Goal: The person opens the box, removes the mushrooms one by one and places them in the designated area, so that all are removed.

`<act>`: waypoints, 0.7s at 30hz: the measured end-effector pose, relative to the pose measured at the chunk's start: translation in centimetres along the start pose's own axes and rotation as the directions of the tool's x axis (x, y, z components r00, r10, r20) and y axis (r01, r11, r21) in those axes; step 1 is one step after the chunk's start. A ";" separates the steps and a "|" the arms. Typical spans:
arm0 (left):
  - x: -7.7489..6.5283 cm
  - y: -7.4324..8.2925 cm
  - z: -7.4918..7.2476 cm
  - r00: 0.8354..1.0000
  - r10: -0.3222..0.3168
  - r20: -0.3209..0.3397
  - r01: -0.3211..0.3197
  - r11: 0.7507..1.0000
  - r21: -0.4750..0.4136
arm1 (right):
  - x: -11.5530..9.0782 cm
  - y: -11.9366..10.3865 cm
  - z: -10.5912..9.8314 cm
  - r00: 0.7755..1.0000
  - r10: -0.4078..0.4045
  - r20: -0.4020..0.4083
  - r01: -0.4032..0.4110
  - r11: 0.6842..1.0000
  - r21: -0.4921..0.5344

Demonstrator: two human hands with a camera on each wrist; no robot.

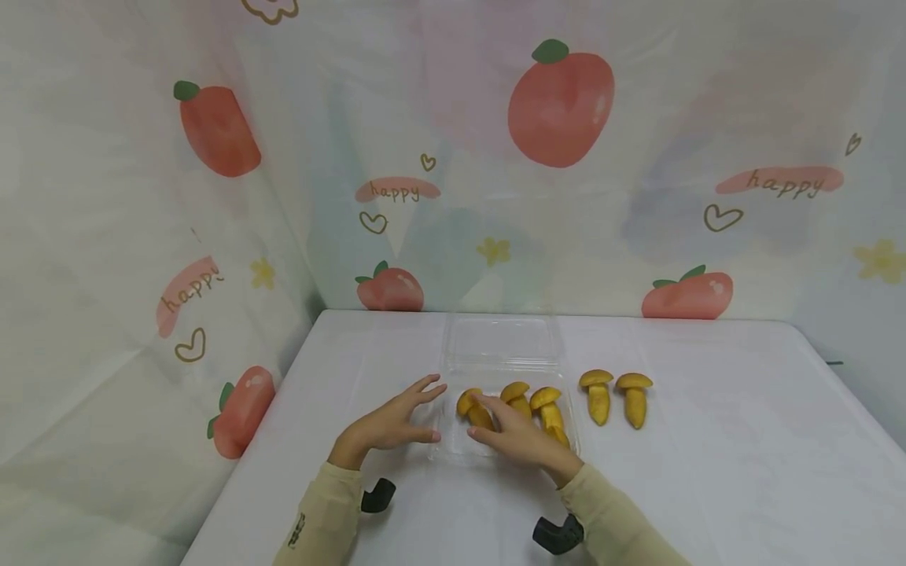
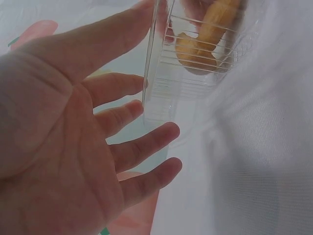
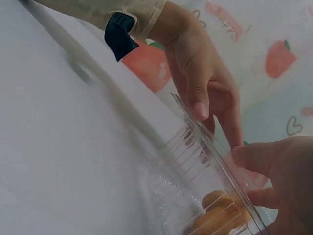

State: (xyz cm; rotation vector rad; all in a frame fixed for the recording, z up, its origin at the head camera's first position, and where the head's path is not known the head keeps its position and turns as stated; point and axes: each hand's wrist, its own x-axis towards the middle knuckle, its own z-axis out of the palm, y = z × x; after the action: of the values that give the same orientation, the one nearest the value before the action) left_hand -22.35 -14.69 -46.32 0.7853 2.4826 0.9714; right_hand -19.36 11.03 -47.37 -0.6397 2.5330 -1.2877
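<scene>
Inside a clear plastic box (image 1: 447, 450) lie three yellow-brown mushrooms, one at the left (image 1: 468, 402), the other two to its right, partly hidden by my right hand. My right hand (image 1: 520, 434) reaches over the box, thumb and index finger apart and fairly straight beside the left mushroom. At the box's left side, my left hand (image 1: 391, 424) spreads its fingers, with the thumb right at the rim in the left wrist view. Through the ribbed wall, that view also shows a mushroom (image 2: 195, 54) low in the box.
The box's clear lid (image 1: 502, 342) lies folded back behind it. Two more mushrooms, one (image 1: 598, 397) beside the other (image 1: 635, 399), lie on the white table (image 1: 722, 464) right of the box. A fruit-printed cloth (image 1: 453, 236) hangs behind the table and along its left.
</scene>
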 end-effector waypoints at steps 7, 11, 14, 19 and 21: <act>0.1 0.0 0.1 1.000 -0.005 0.001 0.005 1.000 -0.015 | 0.6 0.5 0.1 0.998 -0.028 0.052 0.029 0.999 -0.018; 0.0 0.0 0.0 1.000 0.011 -0.003 -0.011 1.000 -0.017 | 0.8 0.5 0.1 0.996 -0.053 0.071 0.054 0.999 -0.007; 0.0 0.1 -0.1 1.000 0.016 -0.002 -0.016 1.000 -0.019 | 0.9 0.5 0.2 0.993 -0.089 0.080 0.089 0.996 0.003; -0.2 0.3 -0.1 1.000 0.016 -0.003 -0.016 1.000 -0.027 | 0.8 0.6 0.1 0.992 -0.116 0.039 0.116 0.993 0.013; -0.2 0.3 -0.1 1.000 0.013 -0.008 -0.013 1.000 -0.025 | 0.7 0.5 0.0 0.994 -0.105 0.017 0.105 0.994 0.028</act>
State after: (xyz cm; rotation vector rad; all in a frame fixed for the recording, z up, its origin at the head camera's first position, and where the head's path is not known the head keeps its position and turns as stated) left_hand -22.17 -14.65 -46.01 0.7920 2.4700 1.0103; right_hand -20.13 10.96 -47.79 -0.7852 2.4927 -1.3408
